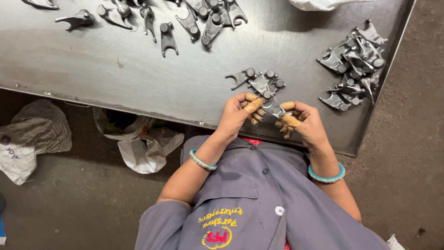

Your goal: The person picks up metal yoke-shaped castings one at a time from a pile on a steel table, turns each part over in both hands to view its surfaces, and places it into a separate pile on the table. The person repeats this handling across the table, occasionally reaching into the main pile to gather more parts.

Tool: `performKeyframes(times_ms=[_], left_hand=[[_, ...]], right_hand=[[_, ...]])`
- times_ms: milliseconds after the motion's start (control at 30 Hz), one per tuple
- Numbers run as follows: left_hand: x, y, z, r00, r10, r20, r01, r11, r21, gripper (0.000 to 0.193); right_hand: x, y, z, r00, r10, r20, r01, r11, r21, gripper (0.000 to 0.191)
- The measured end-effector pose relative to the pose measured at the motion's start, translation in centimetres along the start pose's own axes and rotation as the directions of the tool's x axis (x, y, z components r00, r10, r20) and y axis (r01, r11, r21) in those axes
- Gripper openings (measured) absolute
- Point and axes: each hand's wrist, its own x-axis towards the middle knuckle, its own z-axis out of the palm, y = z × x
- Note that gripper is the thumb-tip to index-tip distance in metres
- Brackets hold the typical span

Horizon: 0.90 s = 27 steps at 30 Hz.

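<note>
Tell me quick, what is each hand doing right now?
Left hand: closed on the metal part, fingertips wrapped in tan tape.
Right hand: closed on the same part's other end, fingertips taped too.

Both hands close together, left hand (235,116) and right hand (307,124), taped fingers (253,105) curled inward

Both hands grip one forked metal casting (273,107) between their tan-wrapped fingertips (253,105): left hand (235,116) on one end, right hand (309,124) on the other. Just beyond the fingertips lies a small cluster of castings (257,81) on the steel table (138,69).
</note>
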Motion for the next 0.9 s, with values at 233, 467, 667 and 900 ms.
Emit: performKeyframes(times_ms=[233, 467, 667, 900], left_hand=[[-1.3, 2.8, 1.4, 0.821, 0.567, 0.064, -0.333, 0.384, 0.861, 0.017], [-1.6, 5.5, 2.5, 0.793, 0.609, 0.028, -0.218, 0.241, 0.946, 0.058], [-0.5, 5.9, 1.8, 0.840, 0.543, -0.001, -0.203, 0.315, 0.927, 0.082], [-0.2, 5.0, 0.8, 0.859, 0.512, -0.012, -0.191, 0.342, 0.920, 0.075]], right_hand=[[0.7, -6.5, -0.4, 0.964, 0.264, 0.030, -0.233, 0.894, -0.384, 0.024], [3.0, -10.4, 2.2, 0.899, -0.375, -0.226, 0.388, 0.922, 0.011, 0.043], [2.9, -6.9, 5.0, 0.805, -0.590, 0.061, 0.356, 0.399, -0.845, 0.039], [-0.9, -5.6, 4.3, 0.867, -0.498, -0.028, 0.213, 0.420, -0.882, 0.040]])
